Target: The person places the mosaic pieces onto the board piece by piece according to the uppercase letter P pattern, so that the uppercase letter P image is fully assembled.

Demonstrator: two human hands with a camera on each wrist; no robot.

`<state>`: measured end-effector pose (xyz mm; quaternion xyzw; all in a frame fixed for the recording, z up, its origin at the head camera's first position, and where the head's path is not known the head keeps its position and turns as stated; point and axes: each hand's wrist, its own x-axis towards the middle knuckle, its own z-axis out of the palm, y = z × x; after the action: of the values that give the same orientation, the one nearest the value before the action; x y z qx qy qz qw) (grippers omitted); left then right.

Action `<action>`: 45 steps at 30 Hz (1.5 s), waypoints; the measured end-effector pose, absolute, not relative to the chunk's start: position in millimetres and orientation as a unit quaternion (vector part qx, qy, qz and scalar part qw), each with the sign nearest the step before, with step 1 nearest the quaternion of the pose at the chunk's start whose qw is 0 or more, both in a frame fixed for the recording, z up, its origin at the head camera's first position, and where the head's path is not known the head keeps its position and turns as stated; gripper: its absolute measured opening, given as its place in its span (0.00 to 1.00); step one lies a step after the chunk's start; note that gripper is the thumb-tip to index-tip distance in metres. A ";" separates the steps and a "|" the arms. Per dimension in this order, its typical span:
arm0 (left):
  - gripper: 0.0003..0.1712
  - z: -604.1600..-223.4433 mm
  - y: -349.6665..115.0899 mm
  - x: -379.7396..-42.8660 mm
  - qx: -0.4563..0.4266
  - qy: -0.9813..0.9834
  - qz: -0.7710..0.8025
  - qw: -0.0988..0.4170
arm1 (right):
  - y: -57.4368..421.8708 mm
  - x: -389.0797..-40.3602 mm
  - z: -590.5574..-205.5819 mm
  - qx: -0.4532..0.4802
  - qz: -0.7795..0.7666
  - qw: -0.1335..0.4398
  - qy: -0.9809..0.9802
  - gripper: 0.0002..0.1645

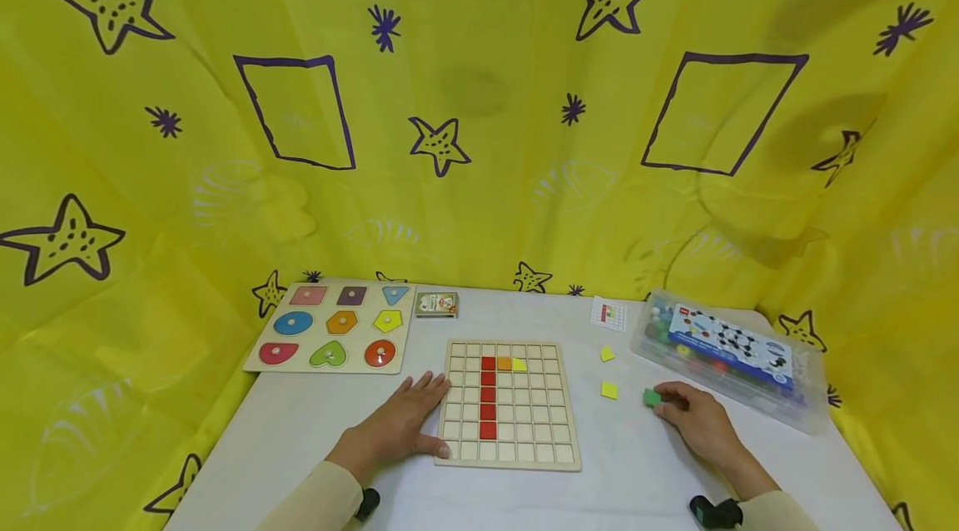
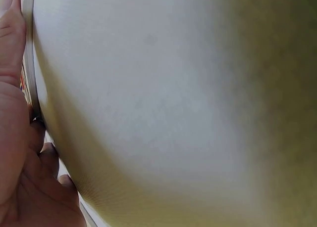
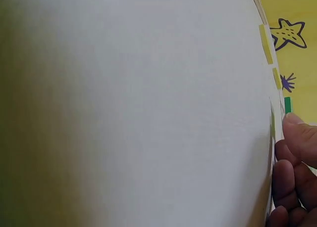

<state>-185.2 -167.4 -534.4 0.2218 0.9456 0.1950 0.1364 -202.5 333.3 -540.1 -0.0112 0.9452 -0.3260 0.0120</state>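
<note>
A wooden grid board [image 1: 526,454] lies flat in the middle of the table. Red square tiles [image 1: 489,394] form a column in it, with an orange tile [image 1: 505,364] and a yellow tile [image 1: 519,364] beside the top one. Along the board's left edge rests my left hand [image 1: 397,423], fingers spread and thumb at the lower corner. My right hand [image 1: 698,421] pinches a green square tile [image 1: 651,398] between thumb and fingers, right of the board. That green tile [image 3: 288,105] also shows past the thumb in the right wrist view.
Two loose yellow tiles [image 1: 608,390] lie between board and right hand. Behind them is a printed pattern card [image 1: 608,314]. A clear plastic box [image 1: 730,356] stands at right. A shape puzzle [image 1: 333,327] and a small card box [image 1: 437,305] sit at back left.
</note>
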 end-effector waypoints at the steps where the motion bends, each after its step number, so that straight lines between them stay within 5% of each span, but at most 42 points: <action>1: 0.67 -534.4 -167.3 -185.2 0.221 0.946 0.195 0.136 | 332.4 -202.5 -539.8 -0.007 -0.331 0.008 0.944 0.18; 45: 0.66 -534.3 -167.7 -185.8 0.230 0.942 0.205 0.134 | 224.1 -216.4 -531.4 0.037 -0.582 -0.038 0.811 0.17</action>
<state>-185.8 -167.7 -534.3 0.2296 0.9419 0.2053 0.1338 -216.4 224.1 -531.4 0.0365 0.8114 -0.5822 -0.0377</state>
